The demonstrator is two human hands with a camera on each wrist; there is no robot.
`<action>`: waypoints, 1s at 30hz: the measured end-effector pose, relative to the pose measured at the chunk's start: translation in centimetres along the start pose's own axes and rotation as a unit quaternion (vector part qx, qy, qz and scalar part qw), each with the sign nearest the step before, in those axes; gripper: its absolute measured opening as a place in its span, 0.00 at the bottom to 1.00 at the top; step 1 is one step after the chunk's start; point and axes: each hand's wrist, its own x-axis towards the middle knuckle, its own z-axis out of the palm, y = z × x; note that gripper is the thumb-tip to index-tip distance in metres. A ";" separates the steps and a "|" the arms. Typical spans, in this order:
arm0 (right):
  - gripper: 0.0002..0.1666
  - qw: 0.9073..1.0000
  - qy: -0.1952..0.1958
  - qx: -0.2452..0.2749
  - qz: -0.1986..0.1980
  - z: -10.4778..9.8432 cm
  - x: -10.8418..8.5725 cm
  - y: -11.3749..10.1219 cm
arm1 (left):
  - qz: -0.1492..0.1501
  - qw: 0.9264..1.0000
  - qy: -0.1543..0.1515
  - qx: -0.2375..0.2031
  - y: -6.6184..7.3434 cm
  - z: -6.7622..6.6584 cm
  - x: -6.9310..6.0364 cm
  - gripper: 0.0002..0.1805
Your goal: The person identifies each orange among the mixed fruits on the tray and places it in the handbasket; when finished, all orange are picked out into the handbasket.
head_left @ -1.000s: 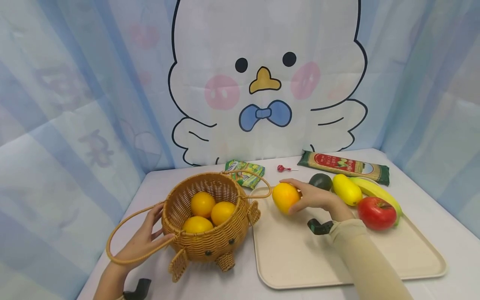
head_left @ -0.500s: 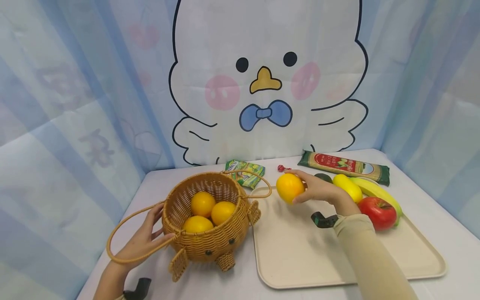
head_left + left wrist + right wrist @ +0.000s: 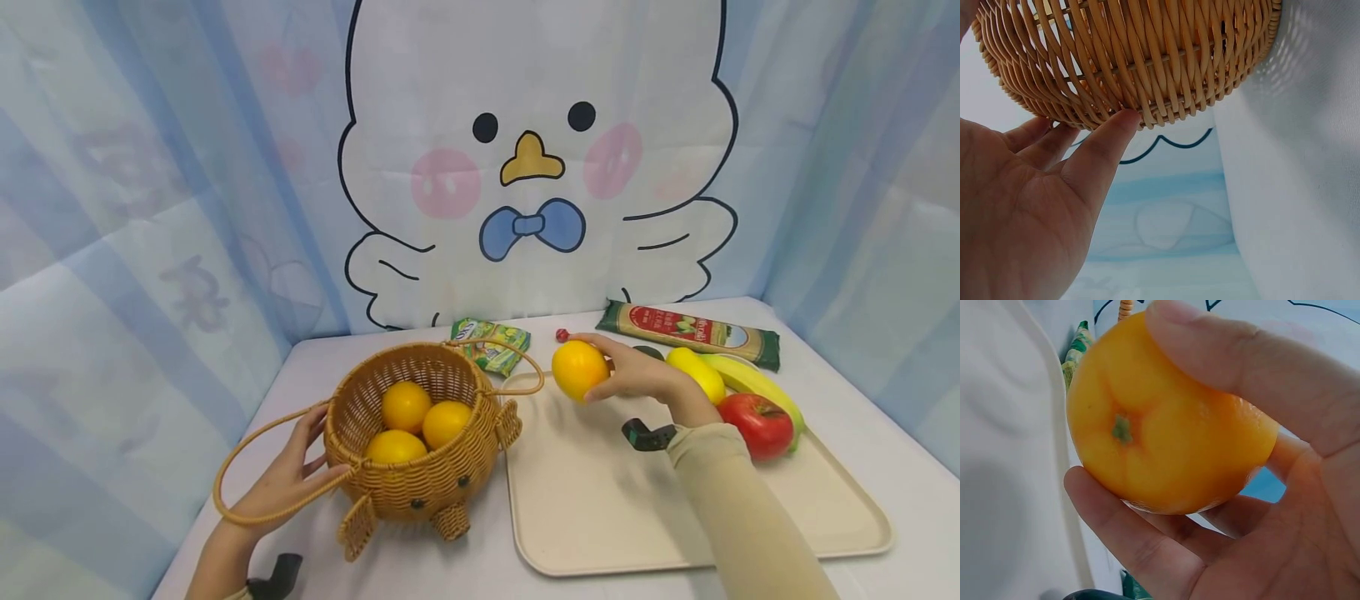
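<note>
My right hand [image 3: 637, 372] holds an orange [image 3: 580, 371] in the air above the far left part of the beige tray [image 3: 600, 517]. In the right wrist view, thumb and fingers wrap round this orange [image 3: 1166, 425], with its green stem spot showing. To the left stands a wicker basket [image 3: 408, 492] with an animal face, and three oranges [image 3: 405, 407] lie inside it. My left hand [image 3: 281, 483] rests against the basket's left side, under the drooping handle [image 3: 225, 454]. Its fairly straight fingers touch the weave from outside, as the left wrist view shows.
On the tray's right lie a red apple [image 3: 756, 426], a banana [image 3: 750, 383], a yellow fruit [image 3: 693, 372] and a dark green one [image 3: 649, 352], partly hidden. Behind are a green snack packet [image 3: 495, 348], a red lollipop [image 3: 562, 335] and a long food packet [image 3: 690, 331].
The right hand has lifted the orange slightly, moving it a little right and away from me, then almost stopped. The left hand and basket have stayed in place.
</note>
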 end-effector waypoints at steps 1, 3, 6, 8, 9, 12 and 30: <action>0.56 1.000 0.001 0.001 -0.001 -0.1 0.0 0.0 | 0.000 1.000 0.000 0.000 0.0 0.0 0.0 0.46; 0.56 1.000 0.002 0.005 -0.005 -0.2 0.1 -0.1 | -0.001 1.000 -0.001 -0.001 0.0 0.0 0.0 0.46; 0.56 1.000 0.004 0.009 -0.005 -0.3 0.2 -0.2 | -0.001 1.000 -0.001 -0.001 0.0 0.0 0.0 0.46; 0.56 1.000 0.006 0.011 -0.006 -0.3 0.2 -0.4 | 0.000 1.000 -0.001 -0.001 0.0 0.0 0.0 0.46; 0.56 1.000 0.007 0.010 -0.005 -0.3 0.2 -0.5 | 0.000 1.000 -0.001 -0.002 0.0 0.0 0.0 0.46; 0.56 1.000 0.007 0.007 -0.008 -0.2 0.3 -0.7 | -0.001 1.000 -0.002 -0.002 0.1 0.0 0.0 0.46; 0.56 0.999 -0.002 -0.003 -0.041 0.1 1.1 -1.6 | 0.004 1.000 0.000 -0.002 0.0 0.0 -0.1 0.46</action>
